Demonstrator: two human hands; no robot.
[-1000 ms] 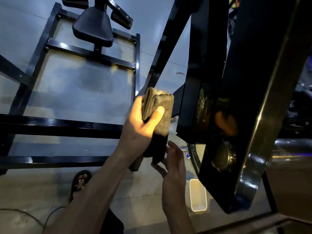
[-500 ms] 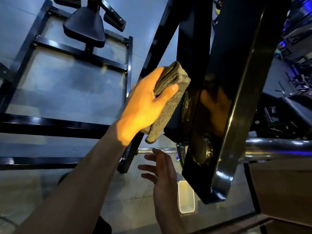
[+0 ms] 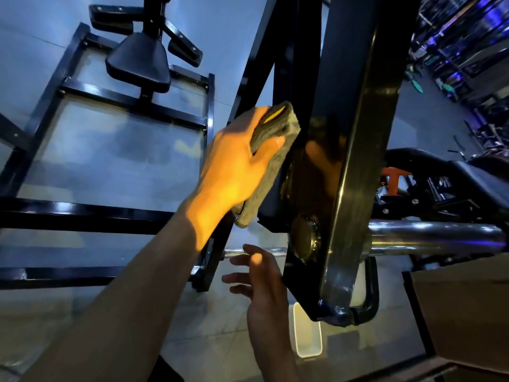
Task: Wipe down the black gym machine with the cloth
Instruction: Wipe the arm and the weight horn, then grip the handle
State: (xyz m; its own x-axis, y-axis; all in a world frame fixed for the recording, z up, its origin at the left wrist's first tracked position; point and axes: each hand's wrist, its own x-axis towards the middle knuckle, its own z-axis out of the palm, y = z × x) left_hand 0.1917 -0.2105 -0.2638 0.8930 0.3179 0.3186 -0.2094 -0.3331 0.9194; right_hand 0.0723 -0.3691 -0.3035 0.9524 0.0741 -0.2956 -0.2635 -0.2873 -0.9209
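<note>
The left hand point(image 3: 237, 172) is gripping the folded cloth point(image 3: 271, 150), pressing it against the black gym machine point(image 3: 349, 166) just to its right. Below it, the right hand point(image 3: 261, 282) is hovering with fingers spread, holding nothing (beside the upright's lower edge). The loosely hanging cloth tail is risking snagging on the bolt head point(image 3: 305, 238) underneath.

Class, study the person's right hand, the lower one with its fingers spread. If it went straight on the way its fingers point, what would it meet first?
Probably the thin chrome bar just beyond the right hand; depth is unclear, so it could pass by.
</note>
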